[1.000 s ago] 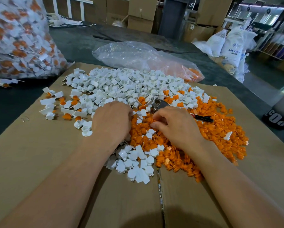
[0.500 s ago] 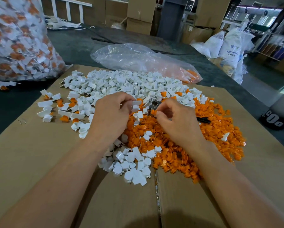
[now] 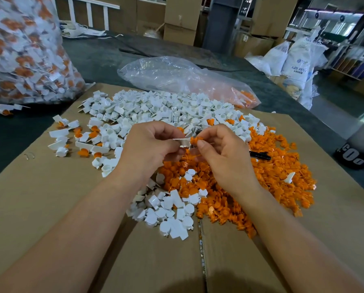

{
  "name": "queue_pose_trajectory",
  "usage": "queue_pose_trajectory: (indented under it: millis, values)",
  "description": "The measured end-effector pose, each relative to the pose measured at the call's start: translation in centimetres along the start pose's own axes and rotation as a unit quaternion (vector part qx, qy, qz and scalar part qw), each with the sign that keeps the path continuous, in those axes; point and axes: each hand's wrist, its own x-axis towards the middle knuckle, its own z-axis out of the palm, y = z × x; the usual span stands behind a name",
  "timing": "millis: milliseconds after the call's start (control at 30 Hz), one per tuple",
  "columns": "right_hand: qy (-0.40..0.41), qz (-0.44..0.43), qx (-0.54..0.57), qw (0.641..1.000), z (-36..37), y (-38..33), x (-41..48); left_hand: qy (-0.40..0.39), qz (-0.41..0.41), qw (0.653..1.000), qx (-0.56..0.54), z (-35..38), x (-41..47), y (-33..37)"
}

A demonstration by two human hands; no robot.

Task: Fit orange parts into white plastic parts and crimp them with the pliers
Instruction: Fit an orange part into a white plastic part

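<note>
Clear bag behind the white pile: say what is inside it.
The clear bag holds orange parts bunched at its right end. The rest looks empty, though the crumpled, glaring film blurs whatever may lie there.

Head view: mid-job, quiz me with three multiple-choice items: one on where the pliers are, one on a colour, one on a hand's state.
1. Where do the pliers lie?
A. on the orange pile, just right of the right hand
B. lifted in the air
C. out of view

2. What colour is the part that the right hand pinches?
A. white
B. orange
C. black

3. The left hand is:
A. flat and open
B. curled, holding nothing
C. pinching a white part

Answers:
1 A: the black handle lies on the orange pile, past the right hand.
2 B: an orange part sits at its fingertips.
3 C: its thumb and fingers close on the white part, held against the orange part above the piles.
</note>
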Motion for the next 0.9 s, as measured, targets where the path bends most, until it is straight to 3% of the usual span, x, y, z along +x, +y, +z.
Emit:
queue_pose_trajectory:
  millis: [233,433,600,900]
  values:
    - [0.025,-0.049,-0.033,0.998,0.10,-0.17,-0.32,-0.020,-0.054,0.991,-0.118,0.28,0.04,0.41]
    - [0.025,-0.073,-0.070,0.995,0.27,-0.28,-0.49,-0.003,-0.021,1.000,-0.004,0.12,0.13,-0.34]
    - [0.042,-0.063,-0.049,0.996,0.27,-0.19,-0.38,0.027,-0.031,0.999,0.006,0.17,0.20,-0.47]
    - [0.069,-0.086,-0.100,0.989,0.34,0.07,-0.42,-0.044,-0.030,0.997,-0.058,0.69,-0.64,0.08]
